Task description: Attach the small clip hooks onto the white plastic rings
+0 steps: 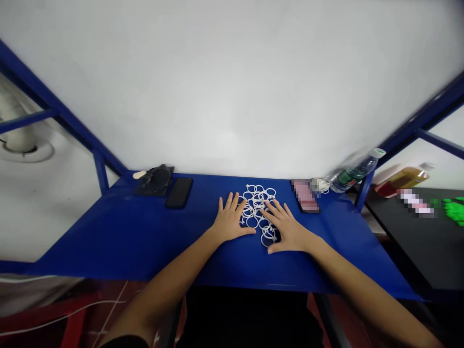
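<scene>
White, plastic-looking round rings lie heaped; left hand splayed at their left edge, right hand fanned across their right! Light, even pressure should serve.

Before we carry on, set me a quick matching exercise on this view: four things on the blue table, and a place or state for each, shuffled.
Things
1. White rings
2. Black phone
3. Crumpled black bag
4. Clear bottle

Places or states
A. White-capped, near the right end of the blue table
B. At the back left of the table
C. Loosely clustered at the spread fingers of the left hand and right hand
D. Lying flat, its screen dark

Pairs: 1-C, 2-D, 3-B, 4-A
</scene>
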Available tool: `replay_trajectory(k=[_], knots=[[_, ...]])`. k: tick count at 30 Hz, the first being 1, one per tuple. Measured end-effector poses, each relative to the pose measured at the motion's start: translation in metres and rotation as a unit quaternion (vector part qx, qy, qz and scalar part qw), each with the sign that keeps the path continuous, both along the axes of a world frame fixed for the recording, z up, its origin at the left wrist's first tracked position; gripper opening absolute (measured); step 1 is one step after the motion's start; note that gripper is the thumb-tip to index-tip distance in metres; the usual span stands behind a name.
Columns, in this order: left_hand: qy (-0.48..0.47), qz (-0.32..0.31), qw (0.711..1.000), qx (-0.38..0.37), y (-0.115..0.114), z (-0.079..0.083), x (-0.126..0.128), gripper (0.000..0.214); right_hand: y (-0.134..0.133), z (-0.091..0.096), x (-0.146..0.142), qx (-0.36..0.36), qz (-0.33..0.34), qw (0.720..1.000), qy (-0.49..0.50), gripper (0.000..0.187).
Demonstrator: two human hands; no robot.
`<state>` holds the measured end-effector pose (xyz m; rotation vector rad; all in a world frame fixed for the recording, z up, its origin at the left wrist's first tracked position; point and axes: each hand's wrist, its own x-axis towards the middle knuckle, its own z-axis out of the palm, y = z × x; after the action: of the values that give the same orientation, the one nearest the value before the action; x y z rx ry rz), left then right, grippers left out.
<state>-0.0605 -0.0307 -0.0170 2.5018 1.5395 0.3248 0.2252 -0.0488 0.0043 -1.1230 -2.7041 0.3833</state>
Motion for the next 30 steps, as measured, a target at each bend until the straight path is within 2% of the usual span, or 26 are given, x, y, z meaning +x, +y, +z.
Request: replay_trajectory(k=[3,6,10,14,19,30], knots=[[0.008,-0.009,0.999,-0.033,0.002,-0.001,0.0,0.133,0.001,-0.013,0.0,0.014,-0.041,0.998,-0.037,0.131],[0.012,-0.015,0.999,-0.047,0.009,-0.001,0.004,0.137,0.023,-0.017,-0.003,0.008,-0.067,0.995,-0.068,0.128],[0.009,-0.016,0.998,-0.055,0.024,-0.001,0.009,0.128,0.057,-0.015,-0.009,0.0,-0.089,0.993,-0.074,0.123],[0.013,0.007,0.998,-0.054,0.042,0.0,0.01,0.123,0.08,-0.017,-0.013,0.005,-0.106,0.992,-0.069,0.123],[0.017,0.022,0.999,-0.043,0.058,0.0,0.01,0.119,0.089,-0.02,-0.016,0.014,-0.116,0.991,-0.058,0.119],[0.005,0.059,0.998,-0.031,0.072,-0.005,0.014,0.12,0.097,-0.02,-0.022,0.037,-0.151,0.987,-0.047,0.107]])
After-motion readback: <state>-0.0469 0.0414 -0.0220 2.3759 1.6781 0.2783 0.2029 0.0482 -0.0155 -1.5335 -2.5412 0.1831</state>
